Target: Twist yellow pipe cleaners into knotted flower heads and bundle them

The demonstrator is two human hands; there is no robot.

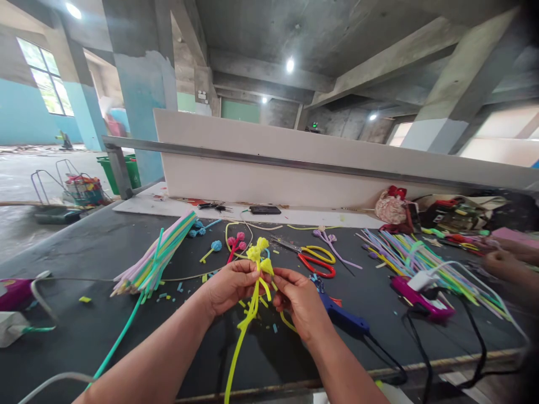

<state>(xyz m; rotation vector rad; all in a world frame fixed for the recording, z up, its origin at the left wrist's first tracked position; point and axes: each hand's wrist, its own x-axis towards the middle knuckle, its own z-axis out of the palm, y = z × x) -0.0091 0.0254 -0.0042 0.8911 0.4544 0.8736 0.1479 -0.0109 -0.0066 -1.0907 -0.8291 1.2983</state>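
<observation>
A yellow pipe-cleaner flower (pixel 254 303) with bunched blooms at its top and a long stem stands between both hands over the dark table (pixel 189 348). Fingers and thumb of my left hand (pixel 231 285) pinch its stem just under the blooms. On the right side, my right hand (pixel 297 294) is closed at a short yellow piece beside the stem. Right behind the hands lie red-and-yellow scissors (pixel 318 259), and a blue glue gun (pixel 345 315) rests to the right of my right hand.
Pipe-cleaner bundles lie at left (pixel 155 258) and right (pixel 433 264). A magenta power strip (pixel 425 300) with cables sits at right. Small pink (pixel 236 244) and blue (pixel 216 246) flowers lie behind. Another person's hand (pixel 507 261) is at the right edge.
</observation>
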